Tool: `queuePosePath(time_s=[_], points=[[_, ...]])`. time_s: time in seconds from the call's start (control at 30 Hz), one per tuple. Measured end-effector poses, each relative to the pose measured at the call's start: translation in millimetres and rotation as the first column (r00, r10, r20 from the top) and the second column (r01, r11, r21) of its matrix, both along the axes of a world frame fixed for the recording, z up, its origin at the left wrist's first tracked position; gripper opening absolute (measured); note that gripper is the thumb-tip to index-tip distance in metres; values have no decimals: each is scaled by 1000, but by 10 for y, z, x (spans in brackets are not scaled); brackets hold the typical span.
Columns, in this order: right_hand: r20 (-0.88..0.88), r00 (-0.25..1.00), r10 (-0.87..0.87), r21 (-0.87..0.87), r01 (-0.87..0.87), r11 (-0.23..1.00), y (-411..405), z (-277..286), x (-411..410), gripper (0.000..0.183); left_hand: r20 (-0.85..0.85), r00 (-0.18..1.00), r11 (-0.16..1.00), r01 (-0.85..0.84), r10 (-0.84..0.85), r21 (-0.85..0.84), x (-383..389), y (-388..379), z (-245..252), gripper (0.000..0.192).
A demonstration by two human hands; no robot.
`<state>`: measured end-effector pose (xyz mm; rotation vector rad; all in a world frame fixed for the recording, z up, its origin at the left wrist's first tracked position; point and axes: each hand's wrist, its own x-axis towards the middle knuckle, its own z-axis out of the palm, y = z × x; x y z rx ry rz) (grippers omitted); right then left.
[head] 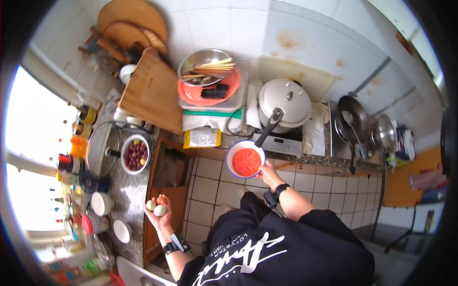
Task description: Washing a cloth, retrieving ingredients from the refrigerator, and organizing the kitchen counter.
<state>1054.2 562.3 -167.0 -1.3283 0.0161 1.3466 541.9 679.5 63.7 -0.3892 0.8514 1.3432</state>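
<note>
Near the left counter's edge, my left hand [159, 215] is palm up with a few eggs in it: a pale one [160, 210], another pale one [151, 205] and a brown one [161, 200]. My right hand [268, 173] grips the rim of a white enamel bowl [229, 159] with a blue edge, held over the floor by the cooker counter. Chopped red food [247, 162], tomato by its look, fills part of it. Just above the bowl is the black handle of a pressure cooker [284, 98]; I cannot tell whether they touch.
On the left counter stand a bowl of grapes [125, 157], a white bowl [102, 203], a small white dish [122, 231] and bottles. A wooden board [154, 93], a steel bowl with chopsticks [189, 60], an induction hob [281, 143] and a frying pan [352, 111] line the back counter.
</note>
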Motion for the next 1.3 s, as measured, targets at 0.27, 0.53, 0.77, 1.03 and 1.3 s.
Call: queuePosePath(time_s=[0.27,0.53,0.77,1.03,1.3], points=[[-89,890,-447,-40,446,894,-1288,-19,750,29,-13,972,972,233,-233,-17,523,745,-115,46],[-107,758,-644,-32,644,764,-1183,-432,1622,31,-98,959,962,257,-265,-92,1106,683,-124,48],[-157,756,-636,61,650,758,-1055,-585,1770,39,-48,965,965,257,-259,-46,1219,653,-173,48],[-292,802,-521,22,550,835,-1392,-516,1629,12,-34,979,979,198,-200,-51,1207,567,-267,49],[-61,887,458,-74,-462,884,147,-607,311,17,-1,998,998,65,-65,-25,942,155,-138,51]])
